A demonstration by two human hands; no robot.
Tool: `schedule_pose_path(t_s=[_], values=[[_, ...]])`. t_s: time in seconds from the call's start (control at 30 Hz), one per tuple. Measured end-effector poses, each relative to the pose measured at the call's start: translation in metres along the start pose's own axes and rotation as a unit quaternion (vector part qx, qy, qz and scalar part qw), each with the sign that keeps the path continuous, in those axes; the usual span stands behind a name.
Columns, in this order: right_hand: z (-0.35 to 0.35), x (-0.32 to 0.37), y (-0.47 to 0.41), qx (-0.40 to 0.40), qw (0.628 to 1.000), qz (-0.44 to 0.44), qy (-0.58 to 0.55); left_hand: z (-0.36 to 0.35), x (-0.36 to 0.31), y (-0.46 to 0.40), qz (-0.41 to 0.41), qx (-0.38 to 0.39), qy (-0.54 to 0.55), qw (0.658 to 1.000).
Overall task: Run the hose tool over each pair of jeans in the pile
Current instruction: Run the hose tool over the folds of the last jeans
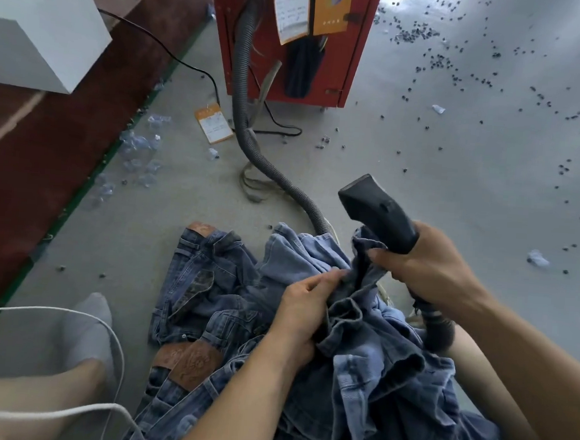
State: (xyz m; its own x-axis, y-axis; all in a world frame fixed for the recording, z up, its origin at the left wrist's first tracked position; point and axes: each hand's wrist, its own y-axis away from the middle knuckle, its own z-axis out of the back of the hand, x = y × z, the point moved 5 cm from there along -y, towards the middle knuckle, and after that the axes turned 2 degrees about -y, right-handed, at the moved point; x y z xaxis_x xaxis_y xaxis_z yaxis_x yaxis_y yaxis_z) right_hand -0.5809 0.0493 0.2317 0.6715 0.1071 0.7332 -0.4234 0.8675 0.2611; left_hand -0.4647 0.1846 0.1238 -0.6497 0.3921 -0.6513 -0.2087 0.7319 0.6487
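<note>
The dark grey plastic hose tool with its flat, wedge-shaped nozzle (378, 210) is gripped by the right hand (429, 267), whose fingers are curled round the handle just below the nozzle head; a fold of fabric also appears to be pinched under the thumb. The nozzle mouth is pointed up and away toward the red metal machine cabinet (294, 41), so its long axis is tilted away from the cloth instead of being laid along it. The crumpled light blue denim jeans (360, 327) are bunched directly below and to the left of the tool, and a gathered ridge of them is pinched by the left hand (304, 310), which lies nearer the body of the garment. The rest of the pile of darker blue jeans with brown leather patches (204, 299) is spread on the grey concrete floor (457, 163), toward the left of the held pair and beside a foot in a grey sock (90, 329). The ribbed grey hose (253, 141) is trailed across the floor from the cabinet and passes behind the jeans. For a pass to be made, it is judged that the nozzle would have to be tipped down and leftward onto the denim held taut by the left hand
</note>
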Motion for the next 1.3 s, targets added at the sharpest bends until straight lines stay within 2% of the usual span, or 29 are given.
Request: schedule_pose_path(t_s=[0.1, 0.17, 0.33, 0.43, 0.53, 0.7, 0.83, 0.9, 0.97, 1.07, 1.17, 1.3], values=[[0.008, -0.010, 0.005, -0.002, 1.000, -0.009, -0.015, 0.006, 0.006, 0.000, 0.067, -0.051, 0.156, 0.984], [0.011, -0.017, 0.007, 0.005, 0.999, -0.017, -0.027, 0.007, 0.010, 0.001, 0.114, -0.058, 0.218, 0.967], [0.011, -0.020, 0.011, 0.014, 0.999, -0.016, -0.033, 0.006, 0.007, 0.006, 0.161, -0.019, 0.287, 0.944], [0.010, -0.016, 0.012, 0.016, 1.000, -0.009, -0.025, 0.006, 0.006, 0.005, 0.148, -0.006, 0.307, 0.940], [-0.002, -0.004, 0.016, 0.054, 0.998, 0.021, -0.022, 0.010, 0.004, 0.001, 0.118, -0.018, 0.267, 0.956], [-0.025, 0.017, 0.023, 0.161, 0.983, 0.079, 0.031, 0.004, -0.009, 0.005, 0.119, 0.075, 0.105, 0.984], [0.005, 0.014, 0.017, 0.120, 0.990, 0.039, -0.057, 0.006, -0.020, 0.011, 0.079, 0.132, -0.064, 0.986], [0.022, 0.011, 0.011, 0.083, 0.995, 0.029, -0.056, 0.008, -0.023, 0.006, 0.051, 0.109, -0.197, 0.973], [0.037, 0.008, 0.007, 0.056, 0.998, 0.023, -0.012, 0.012, -0.023, -0.001, 0.005, 0.064, -0.269, 0.961], [0.048, 0.010, 0.006, 0.082, 0.992, 0.045, 0.080, 0.011, -0.022, 0.003, -0.044, 0.045, -0.202, 0.977], [0.057, 0.012, 0.006, 0.108, 0.979, 0.086, 0.150, 0.011, -0.023, 0.008, -0.090, 0.003, -0.178, 0.980], [0.064, 0.012, 0.012, 0.172, 0.963, 0.089, 0.186, 0.014, -0.022, 0.011, -0.086, -0.019, -0.115, 0.989]])
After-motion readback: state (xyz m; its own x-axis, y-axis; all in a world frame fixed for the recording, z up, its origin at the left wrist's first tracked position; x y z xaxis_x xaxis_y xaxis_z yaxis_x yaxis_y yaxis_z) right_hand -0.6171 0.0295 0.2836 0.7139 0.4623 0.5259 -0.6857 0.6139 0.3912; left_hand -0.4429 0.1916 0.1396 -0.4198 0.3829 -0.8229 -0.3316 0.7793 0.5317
